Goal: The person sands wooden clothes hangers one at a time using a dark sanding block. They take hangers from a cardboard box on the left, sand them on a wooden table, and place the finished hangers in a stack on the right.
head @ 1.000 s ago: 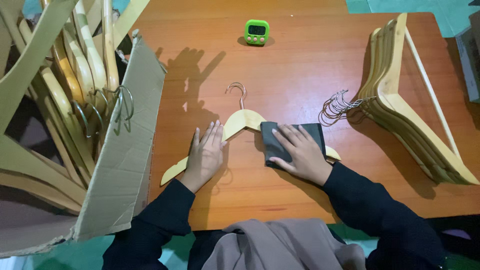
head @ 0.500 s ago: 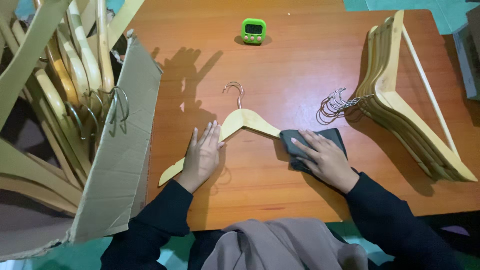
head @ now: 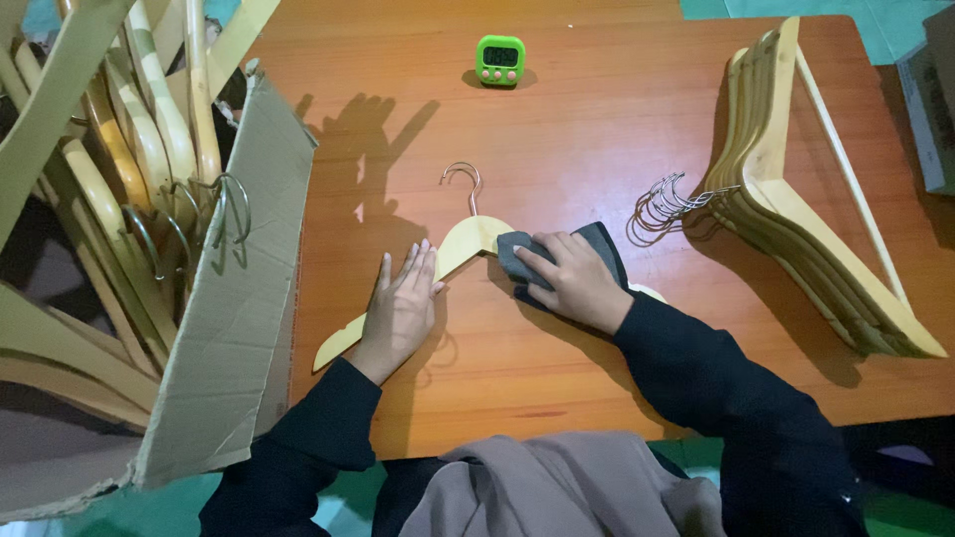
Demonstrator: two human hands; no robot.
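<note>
Left hand [head: 403, 303] lies flat on the hanger [head: 468, 244] (wooden); right hand [head: 572, 278] presses a cloth [head: 512, 254].

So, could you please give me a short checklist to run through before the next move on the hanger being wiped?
1. Left hand pressed flat on the wooden hanger, on its left arm: ok.
2. Right hand on the dark grey cloth, which lies on the hanger near its peak: ok.
3. Hanger lying flat on the table, metal hook pointing away from the person: ok.
4. Right tip of the hanger visible: not ok, mostly hidden under the right hand and sleeve.
5. Stack of hangers on the right, apart from the hands: ok.
6. Cardboard box of hangers on the left, apart from the left hand: ok.
</note>
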